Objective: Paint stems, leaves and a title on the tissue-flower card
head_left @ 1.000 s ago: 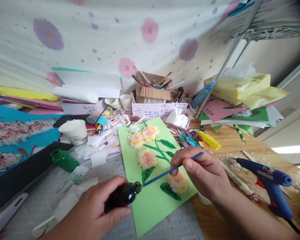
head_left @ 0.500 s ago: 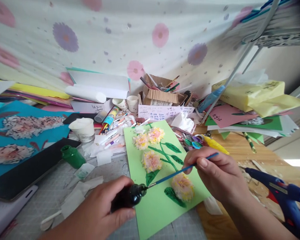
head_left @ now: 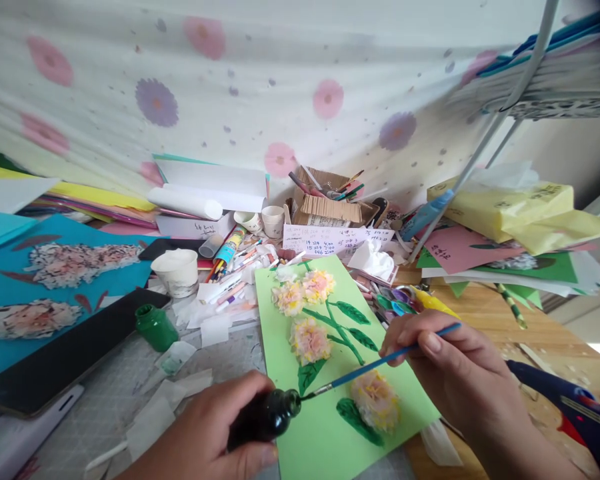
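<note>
My left hand point(head_left: 220, 427) is wrapped round a small dark bottle point(head_left: 265, 417), tilted so that its open mouth points right. Between thumb and fingers, my right hand point(head_left: 445, 363) pinches a thin blue paintbrush point(head_left: 380, 361). The brush's dark wet tip is at the bottle's mouth; whether it touches the rim I cannot tell. Beneath both hands lies a light green sheet point(head_left: 320, 447). It carries several ruffled pink and yellow paper flowers point(head_left: 310, 339) and painted dark green leaves point(head_left: 353, 312).
Left of the sheet stand an open green paint jar point(head_left: 156, 328) and a white paper cup point(head_left: 175, 272). A black tablet-like slab point(head_left: 80, 350) lies beside a blue flower picture point(head_left: 10, 353). A blue glue gun point(head_left: 570, 407) is at right, a cardboard box of brushes point(head_left: 330, 207) behind.
The view has shifted slightly, so most things appear lower and further right. The brush tip stays by the bottle's mouth, a little further out of it. Both hands keep their hold.
</note>
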`<action>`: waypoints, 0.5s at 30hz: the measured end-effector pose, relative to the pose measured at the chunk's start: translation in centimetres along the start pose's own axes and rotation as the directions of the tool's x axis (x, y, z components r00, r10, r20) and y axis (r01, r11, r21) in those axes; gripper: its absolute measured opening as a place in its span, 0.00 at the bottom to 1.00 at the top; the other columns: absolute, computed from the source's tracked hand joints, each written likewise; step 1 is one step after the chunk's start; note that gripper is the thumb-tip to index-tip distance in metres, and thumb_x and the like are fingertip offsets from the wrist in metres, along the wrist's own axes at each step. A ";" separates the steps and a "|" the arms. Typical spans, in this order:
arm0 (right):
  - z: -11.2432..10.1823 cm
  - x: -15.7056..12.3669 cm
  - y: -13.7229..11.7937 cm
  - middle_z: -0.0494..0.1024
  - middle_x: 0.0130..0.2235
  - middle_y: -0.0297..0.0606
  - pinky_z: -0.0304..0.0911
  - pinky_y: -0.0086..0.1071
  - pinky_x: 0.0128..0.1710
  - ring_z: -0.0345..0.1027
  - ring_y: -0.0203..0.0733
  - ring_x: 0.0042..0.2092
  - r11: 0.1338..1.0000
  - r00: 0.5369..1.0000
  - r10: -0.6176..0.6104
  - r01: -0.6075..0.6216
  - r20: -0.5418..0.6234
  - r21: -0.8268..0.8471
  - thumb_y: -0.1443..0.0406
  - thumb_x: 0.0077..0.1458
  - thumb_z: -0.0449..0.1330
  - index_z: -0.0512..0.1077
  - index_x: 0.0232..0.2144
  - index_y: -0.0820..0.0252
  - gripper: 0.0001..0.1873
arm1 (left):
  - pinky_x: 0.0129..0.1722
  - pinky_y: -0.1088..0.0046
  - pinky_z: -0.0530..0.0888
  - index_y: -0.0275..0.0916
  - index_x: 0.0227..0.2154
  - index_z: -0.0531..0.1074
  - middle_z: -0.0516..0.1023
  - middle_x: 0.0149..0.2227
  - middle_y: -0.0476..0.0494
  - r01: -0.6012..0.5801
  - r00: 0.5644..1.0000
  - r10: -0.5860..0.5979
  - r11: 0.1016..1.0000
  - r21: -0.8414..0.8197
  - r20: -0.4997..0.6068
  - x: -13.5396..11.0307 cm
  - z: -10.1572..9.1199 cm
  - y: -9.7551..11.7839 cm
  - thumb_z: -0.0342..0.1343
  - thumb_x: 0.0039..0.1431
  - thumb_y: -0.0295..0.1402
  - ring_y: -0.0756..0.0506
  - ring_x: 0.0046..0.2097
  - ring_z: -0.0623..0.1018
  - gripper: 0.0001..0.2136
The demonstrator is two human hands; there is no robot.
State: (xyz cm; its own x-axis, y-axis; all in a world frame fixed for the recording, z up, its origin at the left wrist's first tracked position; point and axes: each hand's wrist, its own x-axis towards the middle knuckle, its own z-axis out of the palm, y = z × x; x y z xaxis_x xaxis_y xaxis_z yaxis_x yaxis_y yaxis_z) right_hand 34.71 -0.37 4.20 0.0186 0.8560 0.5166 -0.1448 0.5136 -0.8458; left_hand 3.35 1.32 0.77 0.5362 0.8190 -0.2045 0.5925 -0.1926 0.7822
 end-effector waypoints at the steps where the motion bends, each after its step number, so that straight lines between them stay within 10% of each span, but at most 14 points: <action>1: 0.0 0.0 0.0 0.86 0.30 0.35 0.79 0.24 0.36 0.82 0.36 0.32 1.000 1.000 -0.002 0.002 0.003 -0.003 0.57 0.66 0.72 0.89 0.37 0.52 0.08 | 0.43 0.68 0.72 0.47 0.43 0.80 0.87 0.43 0.52 0.001 1.000 -0.001 1.000 0.002 -0.004 0.0 0.0 0.0 0.64 0.55 0.43 0.37 0.45 0.83 0.14; 15: 0.1 0.0 0.1 0.86 0.29 0.36 0.80 0.26 0.35 0.82 0.37 0.31 0.998 0.999 -0.032 0.031 -0.011 -0.047 0.56 0.66 0.73 0.89 0.35 0.52 0.09 | 0.43 0.67 0.74 0.50 0.42 0.80 0.87 0.42 0.51 0.045 0.999 -0.045 0.999 0.016 -0.004 -0.2 -0.2 1.2 0.62 0.54 0.45 0.36 0.45 0.83 0.14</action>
State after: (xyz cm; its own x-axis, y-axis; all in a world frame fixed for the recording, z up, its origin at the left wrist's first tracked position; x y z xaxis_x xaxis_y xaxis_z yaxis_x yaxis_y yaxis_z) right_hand 34.60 -0.30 4.19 0.0339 0.8397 0.5420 -0.0979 0.5425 -0.8344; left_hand 3.83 1.00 1.92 0.5064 0.8290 -0.2375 0.6258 -0.1638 0.7626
